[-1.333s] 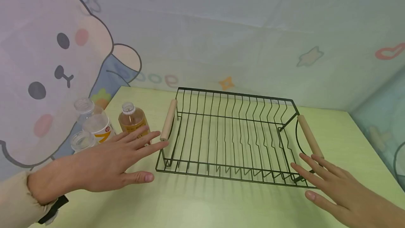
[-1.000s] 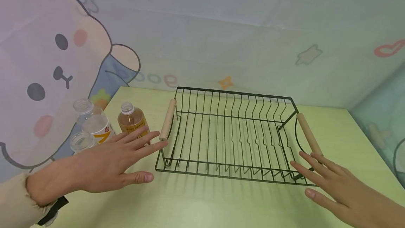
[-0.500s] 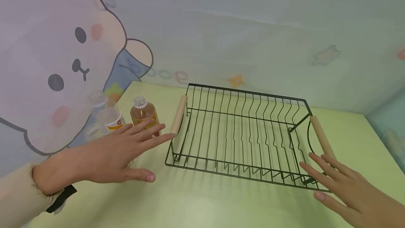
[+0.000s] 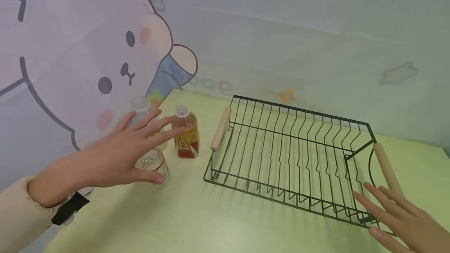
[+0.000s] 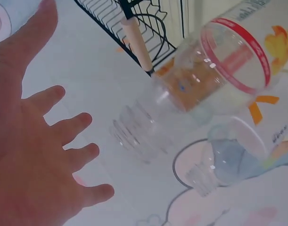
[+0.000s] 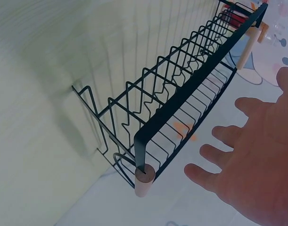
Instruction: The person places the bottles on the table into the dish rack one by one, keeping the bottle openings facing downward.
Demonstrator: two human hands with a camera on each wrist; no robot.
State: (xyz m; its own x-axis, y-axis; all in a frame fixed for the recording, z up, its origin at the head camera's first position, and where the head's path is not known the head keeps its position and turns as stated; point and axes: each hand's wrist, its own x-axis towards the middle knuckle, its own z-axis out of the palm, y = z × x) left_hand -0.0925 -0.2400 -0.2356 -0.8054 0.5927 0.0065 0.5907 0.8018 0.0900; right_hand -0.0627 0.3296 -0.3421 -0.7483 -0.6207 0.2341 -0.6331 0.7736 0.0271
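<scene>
We see the left hand [image 4: 116, 155] out over the near left part of the pale green table [image 4: 197, 221], fingers straight and spread, holding nothing. Its thumb lies against, or just in front of, a clear bottle with a red-edged label [image 4: 154, 165]; whether it touches we cannot tell. The fingertips reach toward the amber bottle [image 4: 186, 134], which stands upright and uncapped just beyond them. A further clear bottle [image 4: 140, 106] rises behind the fingers, close to the cartoon-bear backdrop [image 4: 70, 57]. From the left wrist camera, the palm faces the bottles with the fingers [image 5: 73, 129] apart, and the bottles loom blurred just past them.

To the right of the bottles sits the black wire dish rack [image 4: 291, 155], flat on the table, with nothing in it. Its left wooden handle [image 4: 220, 129] lies just beside the amber bottle, not touching it.

At the lower right we have the right hand [image 4: 404, 218], likewise flat and spread, gripping nothing. Its fingertips sit right at the rack's near right corner, just below the right wooden handle [image 4: 386, 169]. The right wrist view shows that hand [image 6: 257, 160] beside the handle end [image 6: 144, 181] with a gap between them.
</scene>
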